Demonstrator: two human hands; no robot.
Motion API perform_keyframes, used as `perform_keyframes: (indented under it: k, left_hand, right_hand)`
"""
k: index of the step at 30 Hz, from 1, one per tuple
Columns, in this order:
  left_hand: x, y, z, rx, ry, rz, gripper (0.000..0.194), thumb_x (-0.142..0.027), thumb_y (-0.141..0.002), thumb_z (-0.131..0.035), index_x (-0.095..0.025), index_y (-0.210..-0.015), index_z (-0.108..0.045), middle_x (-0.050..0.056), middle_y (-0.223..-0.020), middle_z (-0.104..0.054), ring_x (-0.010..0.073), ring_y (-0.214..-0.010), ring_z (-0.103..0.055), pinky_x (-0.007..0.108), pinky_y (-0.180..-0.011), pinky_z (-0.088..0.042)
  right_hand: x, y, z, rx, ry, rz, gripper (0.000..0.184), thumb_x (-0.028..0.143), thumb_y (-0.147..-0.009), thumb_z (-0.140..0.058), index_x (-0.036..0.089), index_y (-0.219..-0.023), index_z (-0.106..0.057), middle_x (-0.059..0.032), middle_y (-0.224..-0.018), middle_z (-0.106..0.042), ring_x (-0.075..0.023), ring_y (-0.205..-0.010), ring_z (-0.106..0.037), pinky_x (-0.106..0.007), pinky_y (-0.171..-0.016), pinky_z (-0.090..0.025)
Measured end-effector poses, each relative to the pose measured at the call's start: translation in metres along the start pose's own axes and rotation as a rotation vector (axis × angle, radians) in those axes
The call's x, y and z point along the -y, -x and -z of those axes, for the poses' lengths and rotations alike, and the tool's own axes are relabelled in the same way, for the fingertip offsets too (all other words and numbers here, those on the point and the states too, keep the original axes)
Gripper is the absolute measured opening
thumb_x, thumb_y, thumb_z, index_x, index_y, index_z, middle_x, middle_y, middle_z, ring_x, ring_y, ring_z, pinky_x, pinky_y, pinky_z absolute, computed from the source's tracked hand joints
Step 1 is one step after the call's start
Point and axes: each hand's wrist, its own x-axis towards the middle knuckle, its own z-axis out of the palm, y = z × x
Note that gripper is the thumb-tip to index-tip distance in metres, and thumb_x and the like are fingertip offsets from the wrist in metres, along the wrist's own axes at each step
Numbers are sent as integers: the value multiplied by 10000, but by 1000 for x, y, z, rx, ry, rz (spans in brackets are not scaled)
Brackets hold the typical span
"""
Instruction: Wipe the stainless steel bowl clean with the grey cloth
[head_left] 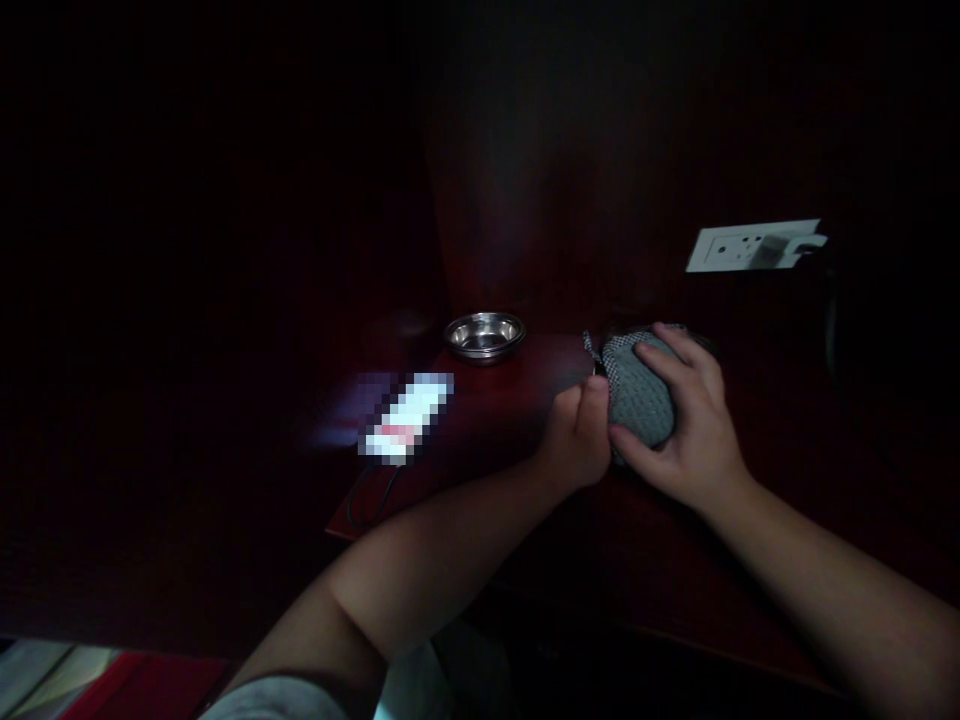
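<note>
A rounded grey textured fabric pouch with black-and-white checked trim and a small strap at its left end rests on the dark red table. Across its top and right side my right hand is curled, thumb on the near side and fingers over the far side. At the pouch's left edge my left hand is closed, with thumb and forefinger pinched together. A small shiny bit shows by that thumb tip, possibly a zip; the dim light hides what exactly is pinched.
Two shallow steel bowls, apparently nested, sit at the back of the table. Left of my left forearm lies a lit phone, blurred out, with a thin dark cable. A white wall socket with a plug is at the right.
</note>
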Motion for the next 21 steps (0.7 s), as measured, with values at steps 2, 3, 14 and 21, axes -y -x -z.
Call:
perform_keyframes:
  k: [2, 3, 14, 21]
  left_hand:
    - [-1, -4, -1, -129, 36, 86, 457, -547, -888, -350, -186, -733, -582, 46, -764, -634, 179, -781, -567, 296, -753, -439]
    - [-2, -7, -1, -185, 84, 128, 464, -553, -886, -355, -184, -762, -605, 53, -803, -656, 188, -829, -586, 302, -788, -443]
    - [-3, -31, -5, -301, 731, 430, 487, -508, -885, -411, -96, -985, -650, 146, -1014, -688, 218, -947, -660, 349, -872, -498]
    - [3, -33, -5, -221, 691, 445, 481, -531, -871, -420, -116, -919, -659, 130, -972, -695, 213, -909, -659, 345, -849, -498]
  right_hand:
    - [-2, 0, -2, 20, 22, 13, 827, 431, -673, -723, 270, -1400, -363, -134, -1465, -354, -414, -1320, -357, -652, -1038, -315]
    - [-3, 1, -3, 26, 29, 18, 850, 441, -667, -728, 267, -1408, -350, -138, -1467, -351, -415, -1321, -354, -652, -1037, -315]
    - [-14, 5, -3, 13, 8, -34, 784, 451, -670, -722, 252, -1362, -411, -152, -1424, -403, -402, -1285, -409, -631, -1017, -355]
    - [-19, 5, -1, -34, -71, -61, 664, 425, -726, -669, 226, -1324, -460, -148, -1371, -469, -374, -1255, -448, -600, -1027, -360]
